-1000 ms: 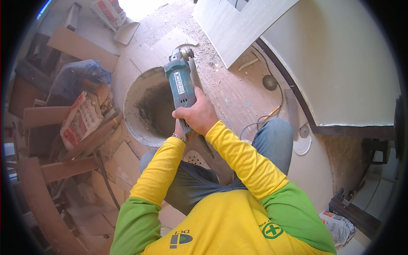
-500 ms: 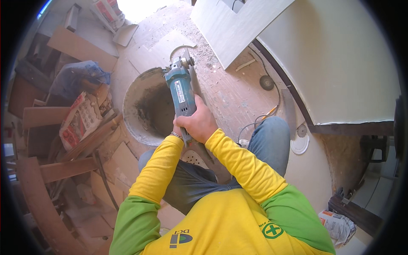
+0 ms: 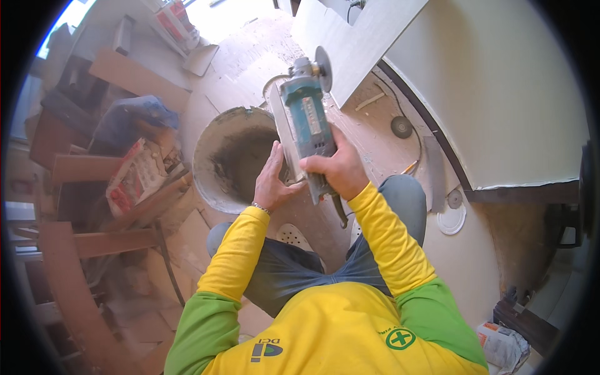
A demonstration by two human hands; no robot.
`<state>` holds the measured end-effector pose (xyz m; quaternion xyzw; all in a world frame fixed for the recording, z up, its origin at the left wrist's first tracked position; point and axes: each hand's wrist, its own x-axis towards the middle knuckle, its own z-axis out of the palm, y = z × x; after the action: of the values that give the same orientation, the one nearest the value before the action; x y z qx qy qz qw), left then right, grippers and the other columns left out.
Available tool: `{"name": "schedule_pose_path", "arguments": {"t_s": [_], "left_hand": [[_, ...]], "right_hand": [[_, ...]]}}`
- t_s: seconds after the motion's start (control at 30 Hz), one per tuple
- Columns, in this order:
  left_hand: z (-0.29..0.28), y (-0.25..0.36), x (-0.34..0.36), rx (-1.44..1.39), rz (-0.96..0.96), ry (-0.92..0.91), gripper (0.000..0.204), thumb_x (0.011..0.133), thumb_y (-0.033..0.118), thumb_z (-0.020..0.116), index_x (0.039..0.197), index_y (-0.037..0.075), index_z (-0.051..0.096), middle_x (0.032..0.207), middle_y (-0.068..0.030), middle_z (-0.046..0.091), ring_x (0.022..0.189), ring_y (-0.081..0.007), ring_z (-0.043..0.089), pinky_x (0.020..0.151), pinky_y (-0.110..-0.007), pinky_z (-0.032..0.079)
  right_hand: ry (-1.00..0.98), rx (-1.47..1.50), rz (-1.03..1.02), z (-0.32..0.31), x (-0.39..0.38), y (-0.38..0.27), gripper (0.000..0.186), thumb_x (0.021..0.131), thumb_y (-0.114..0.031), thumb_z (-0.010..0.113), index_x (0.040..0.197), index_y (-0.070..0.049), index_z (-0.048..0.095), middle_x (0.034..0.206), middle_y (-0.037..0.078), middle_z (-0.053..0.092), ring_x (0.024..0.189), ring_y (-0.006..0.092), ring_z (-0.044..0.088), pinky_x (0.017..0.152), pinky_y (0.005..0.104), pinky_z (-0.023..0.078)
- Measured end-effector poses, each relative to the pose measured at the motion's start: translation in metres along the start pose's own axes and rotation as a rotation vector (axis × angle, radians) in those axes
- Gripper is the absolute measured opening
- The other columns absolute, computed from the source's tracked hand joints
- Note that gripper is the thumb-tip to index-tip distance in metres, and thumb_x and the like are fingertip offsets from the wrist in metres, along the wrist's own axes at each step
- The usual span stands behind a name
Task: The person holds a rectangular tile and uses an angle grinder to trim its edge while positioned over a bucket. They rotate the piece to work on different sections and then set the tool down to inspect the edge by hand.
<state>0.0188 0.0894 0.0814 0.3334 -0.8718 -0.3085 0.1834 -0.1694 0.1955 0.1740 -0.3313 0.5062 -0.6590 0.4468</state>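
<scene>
Your right hand [image 3: 340, 172] is clamped around the rear body of the teal, grey-headed angle grinder [image 3: 306, 122]. Its long axis runs away from you, and the round cutting disc [image 3: 324, 69] sits at the far end, edge-on. Your left hand [image 3: 275, 181] lies just left of the tool, fingers spread against a pale narrow tile strip [image 3: 282, 128] that runs alongside it, above the mortar-caked round bucket [image 3: 231, 159].
</scene>
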Motion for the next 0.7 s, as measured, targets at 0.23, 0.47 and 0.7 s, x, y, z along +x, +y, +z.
{"name": "schedule_pose_path", "arguments": {"t_s": [0.23,0.47,0.7], "left_hand": [[-0.025,0.014,-0.032,0.004,-0.052,0.147,0.095,0.075,0.040,0.086,0.150,0.002,0.042,0.153,-0.0217,0.044,0.143,-0.0349,0.042,0.117,-0.041,0.034],[0.003,0.046,-0.092,-0.027,-0.063,0.311,0.046,0.087,0.030,0.076,0.123,0.005,0.062,0.113,-0.0124,0.064,0.103,-0.0255,0.061,0.090,-0.035,0.049],[0.026,0.064,-0.116,0.014,-0.143,0.183,0.045,0.085,0.023,0.079,0.123,0.006,0.063,0.110,-0.0113,0.065,0.100,-0.0241,0.062,0.088,-0.034,0.051]], "right_hand": [[0.149,0.147,0.067,-0.064,0.011,0.013,0.059,0.073,-0.015,0.080,0.124,0.001,0.056,0.102,0.007,0.065,0.088,0.0153,0.063,0.082,0.0289,0.053],[0.163,0.363,0.140,-0.078,0.007,0.015,0.056,0.074,-0.015,0.079,0.123,0.001,0.057,0.100,0.006,0.064,0.085,0.0143,0.062,0.079,0.0276,0.053],[0.131,0.458,0.100,-0.085,0.004,0.012,0.046,0.079,-0.010,0.074,0.120,0.000,0.054,0.090,0.009,0.063,0.063,0.0192,0.066,0.059,0.0305,0.057]]}}
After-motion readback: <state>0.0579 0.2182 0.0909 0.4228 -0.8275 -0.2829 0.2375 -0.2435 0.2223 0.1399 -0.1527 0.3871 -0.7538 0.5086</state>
